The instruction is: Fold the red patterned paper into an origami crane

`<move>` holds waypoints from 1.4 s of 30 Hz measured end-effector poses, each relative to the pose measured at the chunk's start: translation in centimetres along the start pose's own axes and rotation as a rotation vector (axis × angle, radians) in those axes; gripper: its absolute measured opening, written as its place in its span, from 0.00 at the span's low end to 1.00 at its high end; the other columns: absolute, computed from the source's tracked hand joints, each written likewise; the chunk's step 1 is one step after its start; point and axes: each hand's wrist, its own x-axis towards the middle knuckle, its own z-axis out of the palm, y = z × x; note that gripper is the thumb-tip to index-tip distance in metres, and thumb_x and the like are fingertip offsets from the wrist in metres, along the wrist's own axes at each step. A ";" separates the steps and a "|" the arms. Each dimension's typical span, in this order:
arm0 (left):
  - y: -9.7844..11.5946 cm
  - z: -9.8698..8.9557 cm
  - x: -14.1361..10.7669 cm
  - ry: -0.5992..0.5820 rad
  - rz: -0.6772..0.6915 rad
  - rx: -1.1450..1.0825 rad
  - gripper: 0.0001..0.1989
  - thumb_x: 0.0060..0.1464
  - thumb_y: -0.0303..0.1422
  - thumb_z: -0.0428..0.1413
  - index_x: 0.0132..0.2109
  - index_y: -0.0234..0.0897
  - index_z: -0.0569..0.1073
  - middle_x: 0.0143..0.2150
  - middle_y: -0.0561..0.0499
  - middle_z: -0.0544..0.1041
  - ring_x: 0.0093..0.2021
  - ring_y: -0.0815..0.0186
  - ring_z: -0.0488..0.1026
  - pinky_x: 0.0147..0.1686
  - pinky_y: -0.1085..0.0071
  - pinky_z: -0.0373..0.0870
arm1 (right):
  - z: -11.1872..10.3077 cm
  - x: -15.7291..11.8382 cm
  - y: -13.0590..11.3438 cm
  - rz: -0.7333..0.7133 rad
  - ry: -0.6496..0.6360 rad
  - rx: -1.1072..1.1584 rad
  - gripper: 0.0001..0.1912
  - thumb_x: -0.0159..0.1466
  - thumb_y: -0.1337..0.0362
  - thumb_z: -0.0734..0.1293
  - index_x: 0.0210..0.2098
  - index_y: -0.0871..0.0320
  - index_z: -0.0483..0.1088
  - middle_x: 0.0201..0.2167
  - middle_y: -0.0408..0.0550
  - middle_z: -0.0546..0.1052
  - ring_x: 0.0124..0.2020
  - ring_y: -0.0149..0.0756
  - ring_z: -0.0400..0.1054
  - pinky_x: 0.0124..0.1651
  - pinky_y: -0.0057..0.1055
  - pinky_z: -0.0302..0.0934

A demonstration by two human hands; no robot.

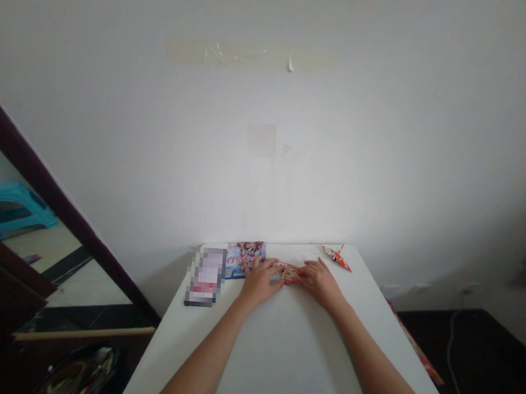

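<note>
A small folded piece of patterned paper (292, 274), orange, red and white, lies on the white table between my two hands. My left hand (260, 282) rests flat with fingers spread, its right side on the left part of the paper and its other fingertips over a blue printed packet (236, 254). At the paper's right end, my right hand (322, 285) has its thumb and fingers closed on the edge. Part of the paper is hidden under the hands. Beyond my right hand lies a red and white folded-paper figure (337, 258) with pointed ends.
A blurred-out phone (207, 276) lies at the left of the white table (288, 355), which stands against a pale wall (361, 138). On the left are a dark-framed mirror (84, 232) showing a blue stool (14, 209), and a dark bag (82, 373) on the floor.
</note>
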 end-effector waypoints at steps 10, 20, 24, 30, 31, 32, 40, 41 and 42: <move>0.1 -0.5 0.0 -0.040 -0.010 -0.006 0.21 0.54 0.45 0.63 0.56 0.59 0.76 0.64 0.55 0.72 0.67 0.45 0.58 0.66 0.26 0.36 | -0.5 0.0 2.2 0.010 -0.099 0.168 0.11 0.60 0.66 0.71 0.42 0.50 0.80 0.50 0.48 0.80 0.62 0.49 0.65 0.70 0.56 0.46; 0.3 -0.9 0.0 -0.066 0.000 -0.002 0.23 0.53 0.46 0.63 0.56 0.58 0.75 0.64 0.54 0.71 0.67 0.45 0.57 0.66 0.28 0.36 | -1.3 -0.1 2.2 0.015 -0.093 0.301 0.09 0.63 0.59 0.69 0.41 0.48 0.81 0.48 0.47 0.82 0.60 0.47 0.68 0.68 0.54 0.51; 0.4 -1.0 -0.1 -0.071 0.003 -0.002 0.22 0.52 0.46 0.63 0.55 0.57 0.76 0.63 0.53 0.72 0.67 0.46 0.58 0.67 0.28 0.37 | -1.4 -0.1 2.2 -0.029 -0.105 0.337 0.08 0.61 0.57 0.71 0.39 0.46 0.82 0.45 0.47 0.83 0.55 0.47 0.72 0.66 0.51 0.55; 0.5 -1.1 -0.2 -0.093 -0.004 -0.019 0.22 0.51 0.45 0.64 0.55 0.57 0.76 0.63 0.53 0.71 0.67 0.47 0.58 0.66 0.27 0.36 | -1.4 -0.1 2.2 -0.015 -0.108 0.302 0.10 0.62 0.58 0.71 0.43 0.46 0.81 0.45 0.47 0.83 0.57 0.47 0.69 0.65 0.48 0.55; 0.5 -1.2 -0.2 -0.093 -0.001 -0.022 0.22 0.51 0.45 0.64 0.55 0.58 0.76 0.63 0.54 0.71 0.66 0.47 0.58 0.66 0.27 0.36 | -1.5 -0.1 2.1 -0.008 -0.102 0.289 0.10 0.63 0.58 0.70 0.43 0.47 0.81 0.45 0.47 0.83 0.58 0.48 0.68 0.64 0.48 0.55; 0.5 -1.2 -0.2 -0.092 0.003 -0.026 0.22 0.52 0.44 0.64 0.55 0.58 0.76 0.63 0.54 0.72 0.66 0.48 0.58 0.66 0.27 0.36 | -1.6 -0.1 2.1 -0.001 -0.093 0.275 0.10 0.63 0.59 0.70 0.43 0.48 0.81 0.44 0.47 0.83 0.58 0.48 0.68 0.64 0.47 0.56; 0.1 -1.3 -0.2 -0.116 0.012 -0.020 0.21 0.53 0.44 0.63 0.55 0.60 0.76 0.63 0.54 0.72 0.66 0.46 0.58 0.64 0.24 0.38 | -1.5 0.0 2.5 0.022 -0.037 0.210 0.10 0.64 0.56 0.69 0.37 0.52 0.81 0.37 0.49 0.81 0.47 0.44 0.71 0.55 0.40 0.59; 0.0 -1.3 -0.2 -0.120 0.013 -0.022 0.21 0.53 0.44 0.63 0.55 0.60 0.76 0.63 0.54 0.71 0.66 0.46 0.58 0.64 0.24 0.38 | -1.4 0.0 2.4 0.026 -0.021 0.199 0.10 0.64 0.56 0.68 0.37 0.52 0.81 0.37 0.48 0.80 0.47 0.44 0.71 0.55 0.40 0.59; 0.0 -1.3 -0.2 -0.120 0.014 -0.025 0.21 0.53 0.44 0.63 0.55 0.60 0.76 0.63 0.54 0.71 0.66 0.46 0.58 0.64 0.24 0.38 | -1.2 0.0 2.4 0.033 -0.003 0.183 0.10 0.65 0.56 0.67 0.36 0.52 0.81 0.37 0.48 0.80 0.47 0.44 0.71 0.55 0.39 0.58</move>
